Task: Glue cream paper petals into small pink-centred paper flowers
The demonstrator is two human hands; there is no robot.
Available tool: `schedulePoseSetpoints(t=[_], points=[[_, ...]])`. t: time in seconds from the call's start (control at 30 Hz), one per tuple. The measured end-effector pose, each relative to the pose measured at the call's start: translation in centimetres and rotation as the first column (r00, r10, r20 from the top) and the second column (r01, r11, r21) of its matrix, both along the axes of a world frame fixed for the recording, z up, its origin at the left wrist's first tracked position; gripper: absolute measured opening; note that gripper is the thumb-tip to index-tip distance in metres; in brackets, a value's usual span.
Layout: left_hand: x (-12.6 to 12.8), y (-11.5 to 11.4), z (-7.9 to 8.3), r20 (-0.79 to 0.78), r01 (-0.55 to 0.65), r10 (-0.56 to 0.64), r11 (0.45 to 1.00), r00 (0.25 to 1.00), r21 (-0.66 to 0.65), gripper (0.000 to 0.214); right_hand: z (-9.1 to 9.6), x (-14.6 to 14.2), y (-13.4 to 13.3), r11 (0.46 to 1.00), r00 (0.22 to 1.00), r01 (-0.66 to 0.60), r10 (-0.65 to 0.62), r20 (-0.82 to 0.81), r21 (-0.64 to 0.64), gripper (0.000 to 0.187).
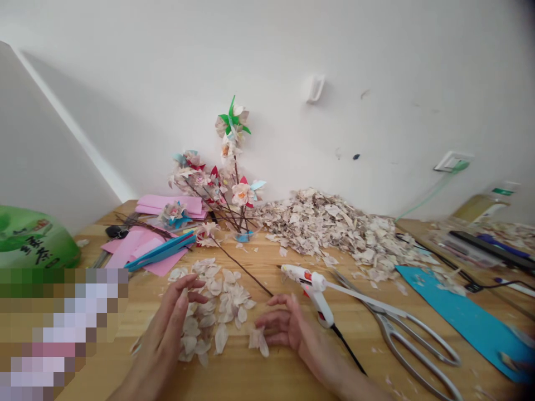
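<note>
Pale dried petals (228,292) lie loosely scattered on the wooden table between my two hands. My left hand (169,317) is at the left side of them, fingers apart and slightly bent, with nothing seen in it. On the right, my right hand (288,328) has its fingers loosely curled and apart. One or two petals (259,341) lie at its fingertips; whether they touch is unclear. A thin brown twig (242,264) with a petal flower (207,233) at its far end slants toward my right hand. Just beyond that hand sits a white glue gun (311,287) with a glue stick in it.
Large metal scissors (401,328) and a blue sheet (463,320) lie at the right. A heap of dried petals (326,223) is against the wall. Flowered twigs (234,195) stand at the back. Pink paper (167,205) and a green bottle (35,239) are on the left.
</note>
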State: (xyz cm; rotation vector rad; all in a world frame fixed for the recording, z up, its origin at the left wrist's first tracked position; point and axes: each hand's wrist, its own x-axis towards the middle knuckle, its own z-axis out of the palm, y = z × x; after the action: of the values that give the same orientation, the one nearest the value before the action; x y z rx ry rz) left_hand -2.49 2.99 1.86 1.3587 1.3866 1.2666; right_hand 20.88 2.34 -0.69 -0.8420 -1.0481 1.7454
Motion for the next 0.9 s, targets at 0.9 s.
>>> schedulePoseSetpoints(t=[0.9], points=[[-2.3, 1.1, 1.3, -0.117, -0.197, 0.216, 0.968, 0.969, 0.155, 0.038, 2.6, 0.1, -0.5, 0.889, 0.701, -0.058, -0.288, 0.652, 0.455, 0.031]])
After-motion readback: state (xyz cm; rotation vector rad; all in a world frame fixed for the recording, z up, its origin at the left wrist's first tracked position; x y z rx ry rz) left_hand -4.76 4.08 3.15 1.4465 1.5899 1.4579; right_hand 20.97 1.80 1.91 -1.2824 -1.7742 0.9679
